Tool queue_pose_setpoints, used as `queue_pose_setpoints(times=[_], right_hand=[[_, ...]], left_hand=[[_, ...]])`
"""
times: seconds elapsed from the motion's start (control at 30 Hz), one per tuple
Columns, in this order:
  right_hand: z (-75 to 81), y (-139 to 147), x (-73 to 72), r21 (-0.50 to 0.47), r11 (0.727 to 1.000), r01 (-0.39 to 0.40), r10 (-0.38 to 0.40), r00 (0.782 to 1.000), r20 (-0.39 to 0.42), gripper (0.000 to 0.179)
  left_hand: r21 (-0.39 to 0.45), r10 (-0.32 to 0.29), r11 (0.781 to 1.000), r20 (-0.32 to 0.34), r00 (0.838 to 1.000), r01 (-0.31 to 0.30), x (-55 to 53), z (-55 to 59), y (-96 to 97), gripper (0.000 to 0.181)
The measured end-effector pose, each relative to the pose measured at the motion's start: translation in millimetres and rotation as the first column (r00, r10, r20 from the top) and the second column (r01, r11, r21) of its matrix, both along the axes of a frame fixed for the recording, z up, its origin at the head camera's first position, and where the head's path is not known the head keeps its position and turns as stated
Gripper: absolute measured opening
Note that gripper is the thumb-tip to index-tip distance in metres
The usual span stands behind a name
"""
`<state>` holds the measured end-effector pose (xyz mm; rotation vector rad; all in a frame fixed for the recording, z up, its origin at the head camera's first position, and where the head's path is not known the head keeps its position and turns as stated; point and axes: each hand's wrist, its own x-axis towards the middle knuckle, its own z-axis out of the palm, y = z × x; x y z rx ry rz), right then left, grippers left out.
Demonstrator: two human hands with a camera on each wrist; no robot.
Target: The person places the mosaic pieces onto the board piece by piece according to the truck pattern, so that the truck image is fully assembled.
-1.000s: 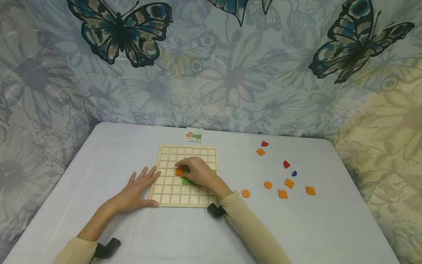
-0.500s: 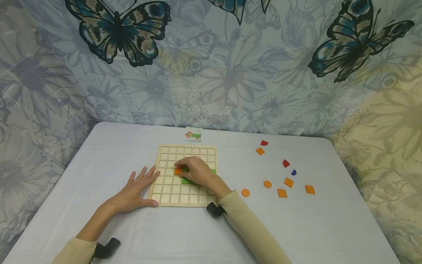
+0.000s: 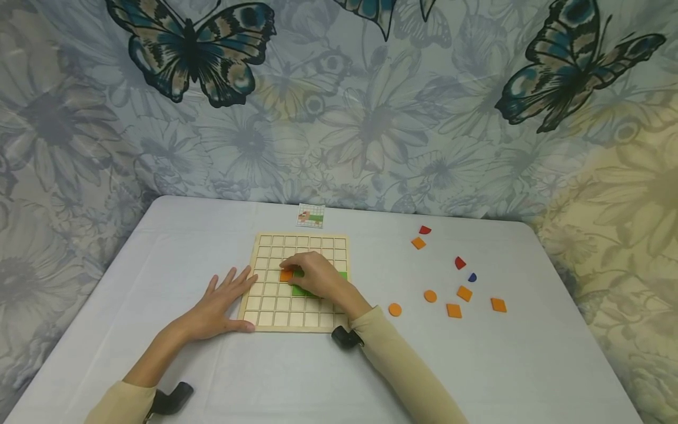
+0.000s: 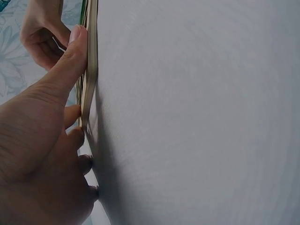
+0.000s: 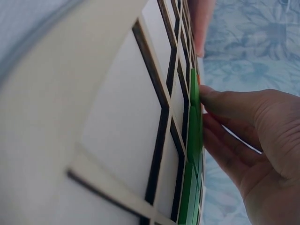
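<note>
A wooden grid board point(image 3: 275, 320) lies on the white table. My left hand point(image 3: 214, 309) rests at its left edge with fingers spread, the thumb by the near corner; in the left wrist view the thumb touches the board's side. My right hand point(image 3: 320, 277) reaches over the board's middle and pinches an orange square tile point(image 3: 286, 275) between thumb and fingers, at a grid cell. Green tiles point(image 3: 301, 291) sit in cells beside and below it, partly hidden under the hand. In the right wrist view, green tiles point(image 5: 192, 136) form a row near the fingertips.
A small pattern card point(image 3: 310, 216) lies behind the board. To the right are loose pieces: orange squares point(image 3: 454, 311), orange circles point(image 3: 431, 296), red quarter-circle-like pieces point(image 3: 459, 263) and a small blue piece point(image 3: 472, 277). A patterned wall covering rises behind the table.
Almost nothing differs; the whole view shifts slightly. Both hands stay in place, the right at the orange square tile.
</note>
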<state>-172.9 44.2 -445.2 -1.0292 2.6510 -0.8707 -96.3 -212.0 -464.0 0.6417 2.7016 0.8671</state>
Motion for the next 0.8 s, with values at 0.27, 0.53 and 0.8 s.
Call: queue_pose_setpoints(times=[0.27, 0.53, 0.8], right_hand=[[4.6, 5.9, 1.9, -0.009, 1.000, 0.011, -0.011, 1.000, -0.023, 0.034], [11.0, 27.7, -1.5, -0.039, 0.996, 0.075, -0.075, 0.997, -0.010, 0.035], [10.0, 63.0, -8.4, -0.069, 0.984, 0.166, -0.168, 0.985, -0.029, 0.033]], left_hand=[[-0.006, 0.002, 1.000, -0.001, 1.000, -0.002, 0.1, 0.3, 0.2, 0.105], [-0.008, 0.017, 1.000, -0.007, 1.000, -0.017, 1.0, 0.2, 0.6, 0.106], [0.003, 0.016, 1.000, -0.008, 1.000, -0.016, 0.7, 0.0, 1.3, 0.105]])
